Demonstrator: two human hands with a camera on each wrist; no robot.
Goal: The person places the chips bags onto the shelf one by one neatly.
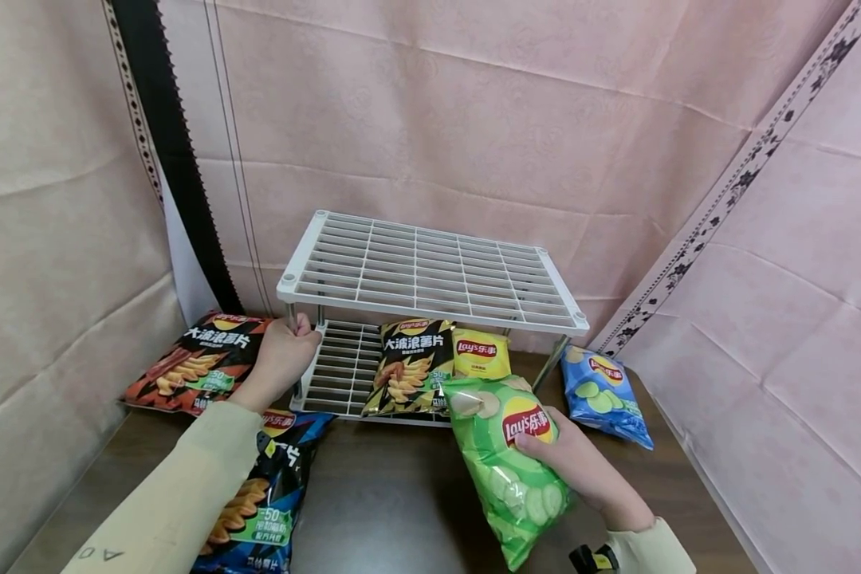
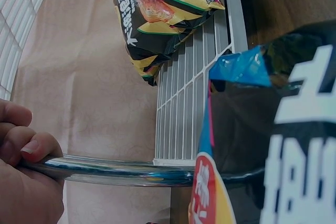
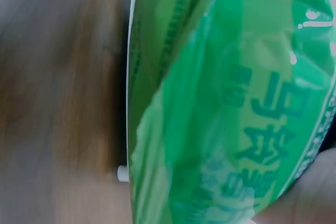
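My right hand point(image 1: 570, 450) grips a green bag of chips point(image 1: 505, 470) by its right side, thumb across the front, before the right part of a white two-tier rack point(image 1: 430, 275). That bag fills most of the right wrist view. My left hand point(image 1: 287, 351) holds the rack's front left metal post point(image 2: 121, 172), its fingers curled round it. On the rack's lower shelf point(image 1: 340, 371) a black and gold bag of chips point(image 1: 412, 367) leans beside a yellow bag of chips point(image 1: 481, 353), whose lower part hides behind the green bag.
A red and black chip bag point(image 1: 197, 363) lies left of the rack. Beside my left forearm is a blue and black chip bag point(image 1: 265, 494), partly covered by the sleeve. A blue chip bag point(image 1: 606, 395) lies right of the rack. Pink cloth point(image 1: 473, 119) hangs behind the brown table point(image 1: 373, 494).
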